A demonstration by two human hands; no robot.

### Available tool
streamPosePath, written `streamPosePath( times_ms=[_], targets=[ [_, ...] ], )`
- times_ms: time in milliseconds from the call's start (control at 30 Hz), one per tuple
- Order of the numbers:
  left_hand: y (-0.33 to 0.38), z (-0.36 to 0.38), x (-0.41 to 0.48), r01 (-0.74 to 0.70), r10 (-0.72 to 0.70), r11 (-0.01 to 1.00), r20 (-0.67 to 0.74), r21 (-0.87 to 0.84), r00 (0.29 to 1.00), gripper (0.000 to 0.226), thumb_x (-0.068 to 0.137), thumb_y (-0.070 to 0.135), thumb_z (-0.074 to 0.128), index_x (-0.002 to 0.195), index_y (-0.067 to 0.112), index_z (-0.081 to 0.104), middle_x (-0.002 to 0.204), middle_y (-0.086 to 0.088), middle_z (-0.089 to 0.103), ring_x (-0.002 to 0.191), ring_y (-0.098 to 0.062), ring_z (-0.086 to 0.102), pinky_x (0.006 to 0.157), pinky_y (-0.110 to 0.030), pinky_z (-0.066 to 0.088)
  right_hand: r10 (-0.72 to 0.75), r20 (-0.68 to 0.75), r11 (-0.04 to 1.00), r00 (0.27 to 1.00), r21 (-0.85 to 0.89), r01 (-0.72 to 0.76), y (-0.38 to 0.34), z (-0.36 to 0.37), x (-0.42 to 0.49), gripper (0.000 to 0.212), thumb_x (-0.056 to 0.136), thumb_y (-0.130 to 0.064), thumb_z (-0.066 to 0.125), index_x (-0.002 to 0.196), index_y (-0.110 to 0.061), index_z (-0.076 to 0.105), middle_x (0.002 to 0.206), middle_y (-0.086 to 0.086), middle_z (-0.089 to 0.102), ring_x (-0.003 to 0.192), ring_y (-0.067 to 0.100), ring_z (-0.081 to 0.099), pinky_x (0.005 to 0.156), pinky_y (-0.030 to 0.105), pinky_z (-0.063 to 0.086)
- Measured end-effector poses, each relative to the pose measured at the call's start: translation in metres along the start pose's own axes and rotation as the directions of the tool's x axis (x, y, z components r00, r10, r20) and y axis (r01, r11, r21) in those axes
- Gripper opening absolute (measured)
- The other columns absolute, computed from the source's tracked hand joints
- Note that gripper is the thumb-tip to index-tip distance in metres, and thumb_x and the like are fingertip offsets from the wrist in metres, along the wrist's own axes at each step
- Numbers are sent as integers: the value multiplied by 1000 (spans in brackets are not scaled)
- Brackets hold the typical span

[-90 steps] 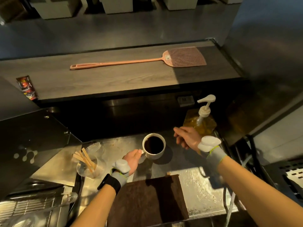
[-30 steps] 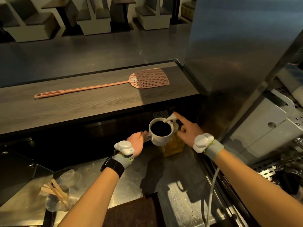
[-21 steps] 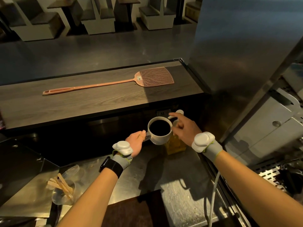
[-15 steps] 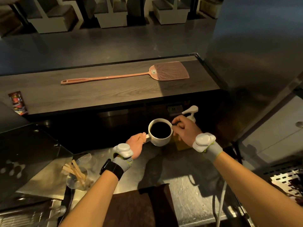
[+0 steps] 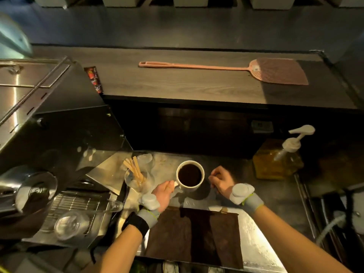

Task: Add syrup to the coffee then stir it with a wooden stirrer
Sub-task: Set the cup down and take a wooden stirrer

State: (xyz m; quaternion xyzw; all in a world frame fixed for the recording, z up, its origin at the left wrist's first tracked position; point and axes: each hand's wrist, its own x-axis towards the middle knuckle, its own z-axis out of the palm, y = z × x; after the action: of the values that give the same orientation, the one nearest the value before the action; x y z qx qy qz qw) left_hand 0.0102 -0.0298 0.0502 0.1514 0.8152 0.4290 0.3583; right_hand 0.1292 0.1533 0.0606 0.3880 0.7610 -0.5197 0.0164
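A white mug full of dark coffee stands on the steel counter. My left hand grips its handle on the left side. My right hand hovers just right of the mug with fingers curled and nothing in it. The syrup bottle, amber with a white pump, stands at the back right, well clear of both hands. Several wooden stirrers stick out of a clear glass just left of the mug.
A dark brown cloth lies in front of the mug. A pink fly swatter rests on the raised wooden bar top. To the left are a black machine, a drip grate and clear plastic cups.
The mug has come down from under the syrup pump onto the counter, further left. My right hand has left the pump and moved beside the mug.
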Motion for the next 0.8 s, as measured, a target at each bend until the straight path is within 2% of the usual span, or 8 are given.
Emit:
streamPosePath(
  times_ms=[67,167,267,367,600,700,767,800],
  targets=[
    [-12,-7,-3,17,-18,999,-22,-43,1000,39,95,25,37,57,25,44,54,5,37,53,-10,35,59,-33,30,32,47,999,998,-20,-31,-5,15,2,22,93,-6,53,78,-21,47,61,7,54,50,17,50,40,24,41],
    [-29,-13,-8,65,-74,986,-52,-154,996,35,96,18,36,64,22,49,58,8,43,56,-7,38,57,-22,33,49,136,993,990,-111,-34,-13,26,7,2,94,-15,52,92,-14,53,68,6,61,53,16,54,49,29,48],
    [-49,-17,-9,115,-144,964,-106,-239,984,33,96,16,35,67,21,50,59,8,42,56,-6,37,55,-19,33,40,201,977,979,-214,4,-25,38,15,11,93,-18,51,100,-13,57,73,2,64,65,23,61,60,37,54],
    [-59,-18,-11,143,-177,961,-129,-237,976,39,96,15,34,57,19,41,55,4,33,53,-12,30,53,-27,27,32,239,955,971,-294,40,-40,49,24,10,93,-18,49,97,-18,58,71,-1,62,68,22,61,62,30,50],
    [-76,-20,-3,164,-213,944,-148,-287,966,40,97,13,32,57,18,36,54,2,28,52,-11,27,52,-26,24,-28,342,930,939,-335,149,-84,99,60,13,95,-24,49,93,-18,60,67,0,63,68,18,58,70,28,44],
    [-74,-19,-6,197,-235,936,-99,-293,967,38,97,16,30,60,16,41,56,0,32,55,-13,32,54,-20,30,-60,336,900,940,-390,197,-99,119,74,18,93,-29,52,95,-15,64,84,8,71,79,24,64,77,33,47],
    [-75,-20,-3,234,-272,915,-73,-329,960,32,97,22,32,80,8,56,72,-16,55,74,-26,54,73,-21,46,-74,316,886,946,-415,208,-108,135,83,22,92,-29,54,101,-13,67,91,11,72,86,26,66,74,29,45],
    [-79,-22,-1,269,-312,894,-68,-358,948,32,96,23,35,101,0,57,99,-30,59,99,-39,57,92,-33,46,-69,319,885,945,-419,206,-112,145,88,22,91,-28,54,100,-13,68,88,10,72,85,25,67,69,26,43]
  ],
)
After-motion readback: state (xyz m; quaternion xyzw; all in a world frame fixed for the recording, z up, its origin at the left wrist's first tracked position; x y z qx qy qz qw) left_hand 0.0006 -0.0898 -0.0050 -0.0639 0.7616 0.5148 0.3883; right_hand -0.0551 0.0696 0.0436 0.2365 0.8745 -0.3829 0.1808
